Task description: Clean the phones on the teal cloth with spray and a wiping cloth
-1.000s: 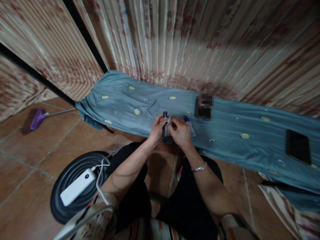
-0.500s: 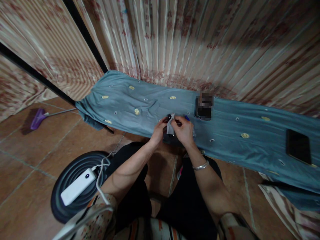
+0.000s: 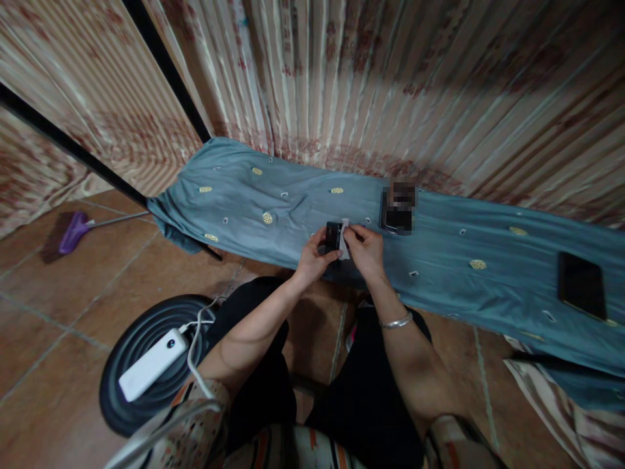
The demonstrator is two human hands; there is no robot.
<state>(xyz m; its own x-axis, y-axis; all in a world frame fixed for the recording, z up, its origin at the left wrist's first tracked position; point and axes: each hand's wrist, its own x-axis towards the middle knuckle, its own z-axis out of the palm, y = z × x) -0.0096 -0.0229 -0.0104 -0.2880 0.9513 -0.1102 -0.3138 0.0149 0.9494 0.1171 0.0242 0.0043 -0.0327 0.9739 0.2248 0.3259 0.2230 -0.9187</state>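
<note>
My left hand (image 3: 312,257) is closed round a small black box-like object (image 3: 334,236), holding it upright over the blue-grey cloth (image 3: 273,195). Right beside it, my right hand (image 3: 367,251) pinches a small pale piece of wrapping (image 3: 344,238) that touches the black object's right side. Both hands meet above the near edge of the cloth, in front of my knees. A silver bangle (image 3: 396,321) sits on my right wrist.
A dark blurred item (image 3: 398,208) lies on the cloth just beyond my right hand, and a black phone (image 3: 583,285) at the far right. On the tiled floor to the left are a white power strip (image 3: 152,364) on a round dark mat and a purple broom (image 3: 73,231). Striped curtains hang behind.
Both hands have moved slightly up and away from me. The black object now stands clear in my left hand, and the pale wrapping has been drawn off to its right side.
</note>
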